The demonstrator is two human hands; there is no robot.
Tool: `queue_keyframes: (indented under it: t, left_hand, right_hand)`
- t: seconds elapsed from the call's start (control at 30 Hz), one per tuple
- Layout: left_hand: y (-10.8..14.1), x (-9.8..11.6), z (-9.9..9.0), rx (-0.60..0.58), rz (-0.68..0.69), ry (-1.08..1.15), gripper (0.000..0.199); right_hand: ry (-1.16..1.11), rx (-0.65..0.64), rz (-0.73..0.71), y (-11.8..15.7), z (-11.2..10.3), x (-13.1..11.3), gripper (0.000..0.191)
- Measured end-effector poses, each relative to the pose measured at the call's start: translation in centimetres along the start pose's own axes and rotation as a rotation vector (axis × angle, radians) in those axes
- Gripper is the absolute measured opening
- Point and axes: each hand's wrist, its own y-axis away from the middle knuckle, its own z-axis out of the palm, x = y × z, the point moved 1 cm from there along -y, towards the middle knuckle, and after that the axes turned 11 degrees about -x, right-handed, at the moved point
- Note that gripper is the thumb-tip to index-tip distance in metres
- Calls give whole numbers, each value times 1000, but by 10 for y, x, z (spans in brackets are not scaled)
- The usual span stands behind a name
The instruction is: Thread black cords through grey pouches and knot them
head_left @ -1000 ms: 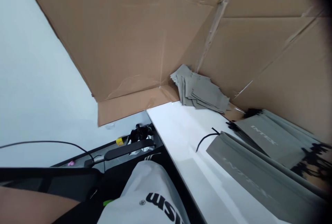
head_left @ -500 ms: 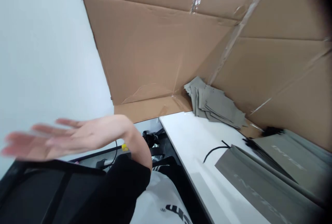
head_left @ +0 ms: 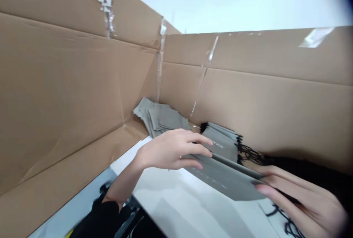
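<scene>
A flat grey fabric drawstring bag with pale lettering is held tilted above the white table. My right hand pinches its right end between thumb and fingers. At the bag's left end, my left hand has its thumb in front and its fingers over the upper edge. A stack of similar grey bags with black cords lies just behind the held one.
Loose grey fabric pieces are piled in the far corner. Tall cardboard walls enclose the left and back of the white table. Black cords lie near my right hand, and a dark heap sits behind it.
My view has swung right. The left hand, earlier stretched out empty at the left, is now at the grey bag. That bag has been lifted off the table, and my right hand has come into view.
</scene>
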Motion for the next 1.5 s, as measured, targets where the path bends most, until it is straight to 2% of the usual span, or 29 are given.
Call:
queue_keyframes:
  t: [0.07, 0.13, 0.23, 0.4, 0.53, 0.63, 0.7, 0.77, 0.87, 1.0, 1.07, 1.2, 1.37, 1.5]
  left_hand:
    - [-12, -16, 8, 6, 16, 30, 14]
    - [-19, -30, 11, -19, 23, 68, 16]
    - [-24, -50, 8, -74, 17, 97, 26]
    - [-28, -74, 1, -122, 40, 133, 26]
    - [-35, -88, 7, -125, 35, 381, 24]
    - [-39, -97, 11, -50, -117, 552, 35]
    - [-41, -102, 12, -1, -218, 583, 35]
    - [-43, -104, 14, 11, -255, 588, 31]
    - [-48, -104, 21, 16, -227, 534, 27]
    - [-51, -106, 24, 103, -151, 401, 29]
    - [-49, -108, 20, 157, -125, 362, 28]
    - [-39, -114, 6, 230, -157, 342, 30]
    - [-28, -120, -5, 246, -188, 350, 29]
    - [-20, -126, -12, 245, -276, 385, 31]
  right_hand:
    - [-15, -32, -14, -7, -3, -1, 23]
    - [-23, -24, -9, -12, -5, 0, 25]
    - [-40, -74, 29, -12, -6, 7, 25]
    - [-108, -170, 93, -11, 2, 20, 25]
    - [-213, -62, 164, -18, 9, 35, 39]
    - [-267, 16, 243, -17, 8, 49, 43]
    - [-294, 31, 258, -15, 5, 56, 42]
    - [-315, 29, 255, -13, 3, 60, 40]
    - [-333, 15, 257, -13, 3, 64, 39]
    - [-343, -4, 288, -14, 4, 70, 39]
    - [-345, -3, 311, -12, 3, 74, 39]
    - [-356, 1, 327, -9, 2, 81, 40]
    - [-382, -50, 335, -11, 8, 85, 39]
    - [-410, -24, 350, -12, 12, 87, 37]
